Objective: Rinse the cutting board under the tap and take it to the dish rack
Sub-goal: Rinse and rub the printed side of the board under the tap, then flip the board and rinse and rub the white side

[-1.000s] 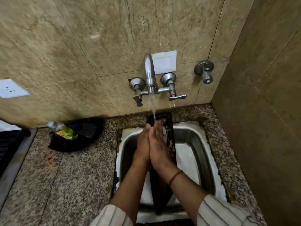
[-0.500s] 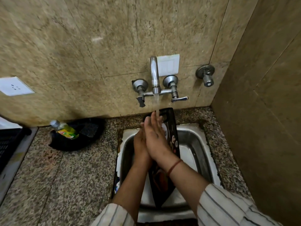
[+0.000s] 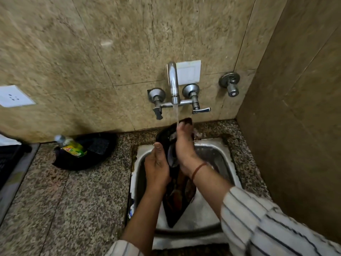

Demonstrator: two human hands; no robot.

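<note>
A dark cutting board stands on edge over the steel sink, tilted with its top under the tap. Water runs from the spout onto the board's top end. My left hand grips the board's left side, thumb up along its edge. My right hand lies flat against the board's upper face, fingertips in the water stream. The board's middle is hidden between my hands.
A speckled granite counter surrounds the sink. At the back left a black pan holds a yellow-green bottle. A dark rack sits at the far left edge. A tiled wall closes in on the right.
The board has tipped and risen toward the tap. My right hand slid up the board's face into the stream, and my left hand dropped lower on the left side.
</note>
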